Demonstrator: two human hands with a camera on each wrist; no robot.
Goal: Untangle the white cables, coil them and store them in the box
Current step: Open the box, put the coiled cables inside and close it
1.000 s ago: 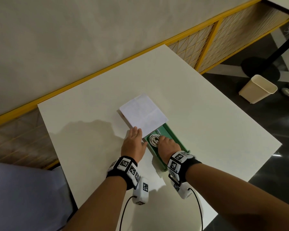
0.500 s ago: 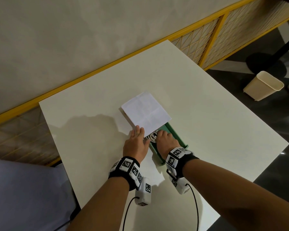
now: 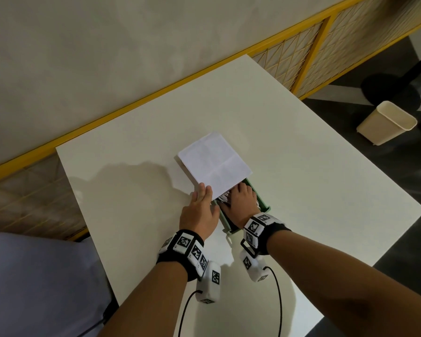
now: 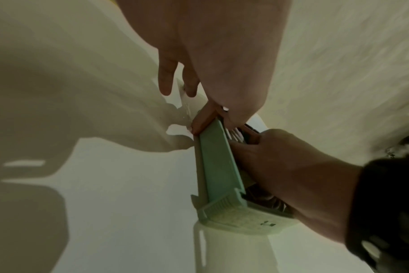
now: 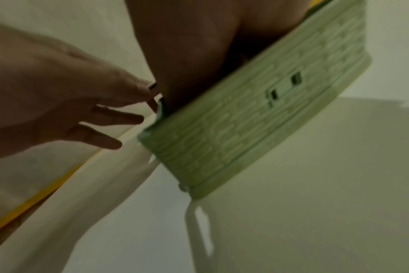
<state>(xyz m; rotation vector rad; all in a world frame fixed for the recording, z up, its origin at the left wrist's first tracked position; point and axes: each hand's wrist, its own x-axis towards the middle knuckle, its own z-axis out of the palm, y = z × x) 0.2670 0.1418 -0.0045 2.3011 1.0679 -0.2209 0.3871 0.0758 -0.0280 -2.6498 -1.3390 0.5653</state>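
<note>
The green box [image 3: 261, 201] lies on the white table [image 3: 301, 178], and a flat white lid [image 3: 214, 161] covers its far half. My right hand [image 3: 241, 203] is inside the box, palm down on the white cables [image 3: 223, 197]; only a small bit of them shows at the lid's edge. Its fingertips reach under the lid. My left hand [image 3: 199, 210] lies beside the box with straight fingers on the lid's near corner. In the left wrist view the left hand's [image 4: 222, 55] thumb touches the box [image 4: 213, 166] wall. The right wrist view shows the box [image 5: 245, 120] end wall close up.
The table's near edge runs close below my wrists and its right edge is about a forearm's length away. A cream waste bin [image 3: 387, 125] stands on the dark floor at right. A yellow-framed mesh panel [image 3: 326, 45] and a wall lie behind the table.
The lid has slid toward me over the box, so the cable coil that showed before is now almost hidden. Both hands stay in place, the right one still in the box.
</note>
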